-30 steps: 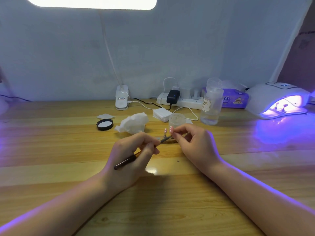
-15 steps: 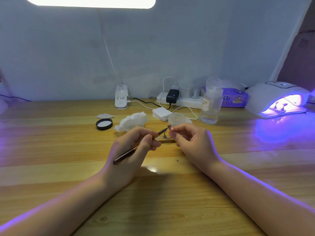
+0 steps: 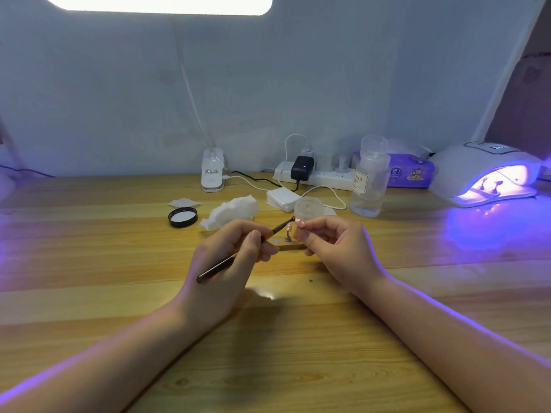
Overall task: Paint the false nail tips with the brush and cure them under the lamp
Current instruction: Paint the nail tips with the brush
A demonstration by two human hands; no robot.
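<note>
Left hand (image 3: pixel 226 263) grip pinches the brush (image 3: pixel 238 254) pen-style; right hand (image 3: pixel 334 248) grip pinches a small nail tip (image 3: pixel 299 223), centre frame. Brush long axis runs diagonally, butt lower left, bristles upper right, tip just beside the nail tip; contact hard to tell. Just behind the fingers: small wooden stand (image 3: pixel 290 247) with one upright tip holder, partly hidden by both hands. Behind it, clear jar (image 3: pixel 308 205), crumpled tissue (image 3: pixel 235 210), black lid (image 3: pixel 182 217), pad stack, clear bottle (image 3: pixel 369 180), power strip (image 3: pixel 316 174). Curing lamp (image 3: pixel 483 171) at right edge of tabletop (image 3: pixel 89 248), lit violet, holders inside, details too small. Forearms cut off at bottom.
</note>
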